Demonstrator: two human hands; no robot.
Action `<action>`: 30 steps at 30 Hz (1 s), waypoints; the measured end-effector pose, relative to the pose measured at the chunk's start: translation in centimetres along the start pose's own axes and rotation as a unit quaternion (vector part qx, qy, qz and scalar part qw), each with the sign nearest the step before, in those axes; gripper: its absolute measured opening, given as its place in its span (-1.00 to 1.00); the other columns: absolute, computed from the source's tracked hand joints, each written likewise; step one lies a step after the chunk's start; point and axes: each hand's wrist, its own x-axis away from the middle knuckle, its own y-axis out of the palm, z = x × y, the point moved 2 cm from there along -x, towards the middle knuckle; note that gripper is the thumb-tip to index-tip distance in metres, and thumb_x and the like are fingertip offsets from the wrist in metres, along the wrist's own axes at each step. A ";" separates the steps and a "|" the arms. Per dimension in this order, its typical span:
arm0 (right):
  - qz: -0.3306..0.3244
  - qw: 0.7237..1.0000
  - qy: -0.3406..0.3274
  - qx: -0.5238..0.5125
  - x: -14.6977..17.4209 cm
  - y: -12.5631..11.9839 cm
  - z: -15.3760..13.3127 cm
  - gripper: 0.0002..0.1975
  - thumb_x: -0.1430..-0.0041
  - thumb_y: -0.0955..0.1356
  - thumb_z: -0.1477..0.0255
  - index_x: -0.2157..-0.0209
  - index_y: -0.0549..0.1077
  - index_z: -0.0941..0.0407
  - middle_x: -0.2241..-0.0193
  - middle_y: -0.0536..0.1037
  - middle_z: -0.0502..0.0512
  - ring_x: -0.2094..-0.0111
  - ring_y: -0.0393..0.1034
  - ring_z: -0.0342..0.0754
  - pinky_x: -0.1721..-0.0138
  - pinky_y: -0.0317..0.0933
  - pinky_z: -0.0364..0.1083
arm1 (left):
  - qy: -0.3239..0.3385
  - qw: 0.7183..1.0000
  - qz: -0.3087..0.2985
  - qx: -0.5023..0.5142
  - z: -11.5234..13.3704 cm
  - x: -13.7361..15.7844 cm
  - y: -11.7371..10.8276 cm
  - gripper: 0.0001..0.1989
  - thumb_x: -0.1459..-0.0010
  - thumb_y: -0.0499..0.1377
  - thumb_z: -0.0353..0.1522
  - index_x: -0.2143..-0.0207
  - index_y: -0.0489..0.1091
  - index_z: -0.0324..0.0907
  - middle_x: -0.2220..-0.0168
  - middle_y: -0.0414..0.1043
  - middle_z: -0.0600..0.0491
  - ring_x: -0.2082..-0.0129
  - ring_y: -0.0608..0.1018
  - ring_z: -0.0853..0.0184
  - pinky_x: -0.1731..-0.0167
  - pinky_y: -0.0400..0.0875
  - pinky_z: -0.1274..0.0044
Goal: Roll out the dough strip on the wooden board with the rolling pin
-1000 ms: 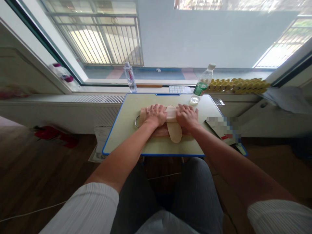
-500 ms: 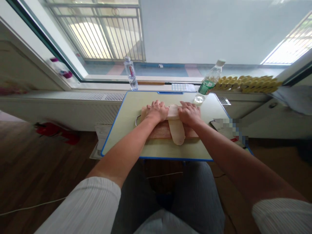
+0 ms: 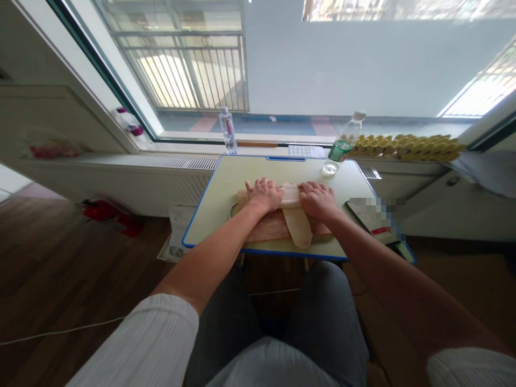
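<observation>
My left hand (image 3: 264, 196) and my right hand (image 3: 317, 200) lie over a pale rolling pin (image 3: 291, 196), one towards each end. Their fingers curl over its far side, and part of the grip is hidden under the palms. Beneath the pin, a long flat strip of cream-coloured dough (image 3: 298, 230) runs towards me, its rounded near end reaching past the edge of the wooden board (image 3: 268, 228). The board rests on a small pale table (image 3: 213, 207) with a blue rim. A metal handle at the board's left end is partly covered by my left arm.
A green-labelled bottle (image 3: 342, 145) stands at the table's back right; a clear bottle (image 3: 228, 131) is on the sill. A dark-edged flat item (image 3: 368, 217), partly blurred out, lies at the right. Yellow objects (image 3: 407, 148) line the sill. A red fire extinguisher (image 3: 113, 217) is on the floor.
The view has shifted, so the table and sill sit slightly lower and further right. The left hand's outer finger has spread, while the right hand's fingers have drawn closer together. Both remain on the pin.
</observation>
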 end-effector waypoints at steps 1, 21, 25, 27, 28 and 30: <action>0.000 1.000 0.001 -0.004 0.2 -0.1 0.1 -0.45 -0.47 0.13 0.34 -0.35 0.42 0.09 -0.40 0.41 0.28 -0.34 0.28 0.28 -0.36 0.11 0.38 | -0.001 1.000 0.004 0.002 0.2 0.3 -0.1 -0.45 -0.44 -0.07 -0.02 -0.16 0.53 -0.10 -0.31 0.46 -0.22 -0.30 0.44 -0.06 -0.42 0.03 -0.11; 0.099 0.995 -0.016 -0.022 7.6 0.0 -0.5 -0.45 -0.40 0.16 0.41 -0.33 0.41 0.15 -0.35 0.46 0.29 -0.32 0.28 0.23 -0.35 0.09 0.20 | 0.090 0.992 0.074 0.048 0.9 9.6 -1.0 -0.73 -0.45 0.11 -0.16 0.16 0.53 -0.09 -0.03 0.62 -0.10 -0.15 0.53 0.05 -0.20 0.30 0.20; 0.078 0.997 0.001 -0.015 7.0 -0.3 -1.0 -0.46 -0.39 0.17 0.42 -0.32 0.43 0.14 -0.31 0.50 0.31 -0.27 0.33 0.26 -0.30 0.15 0.21 | 0.061 0.995 0.069 0.045 1.4 9.8 -0.7 -0.75 -0.45 0.07 -0.22 0.05 0.51 -0.08 -0.11 0.59 -0.11 -0.21 0.50 0.05 -0.20 0.33 0.22; 0.071 0.997 0.006 -0.009 6.6 -0.5 -1.2 -0.45 -0.41 0.17 0.38 -0.33 0.43 0.14 -0.32 0.49 0.31 -0.27 0.32 0.28 -0.31 0.16 0.23 | 0.051 0.996 0.071 0.036 1.4 9.5 -0.2 -0.72 -0.46 0.05 -0.22 -0.03 0.50 -0.07 -0.19 0.56 -0.12 -0.25 0.48 0.04 -0.24 0.32 0.20; 0.071 0.997 0.005 -0.009 6.4 -0.6 -1.2 -0.45 -0.44 0.16 0.34 -0.34 0.42 0.14 -0.34 0.48 0.30 -0.29 0.31 0.28 -0.32 0.15 0.23 | 0.048 0.996 0.075 0.031 1.4 9.2 0.1 -0.69 -0.46 0.03 -0.22 -0.07 0.49 -0.06 -0.22 0.54 -0.13 -0.27 0.46 0.03 -0.28 0.29 0.19; 0.073 0.997 0.003 -0.012 6.0 -0.6 -1.3 -0.44 -0.49 0.14 0.27 -0.37 0.40 0.12 -0.36 0.46 0.27 -0.33 0.28 0.26 -0.35 0.14 0.23 | 0.042 0.995 0.084 0.025 1.3 8.7 0.6 -0.63 -0.47 0.00 -0.21 -0.14 0.48 -0.06 -0.29 0.49 -0.14 -0.33 0.42 0.02 -0.37 0.20 0.15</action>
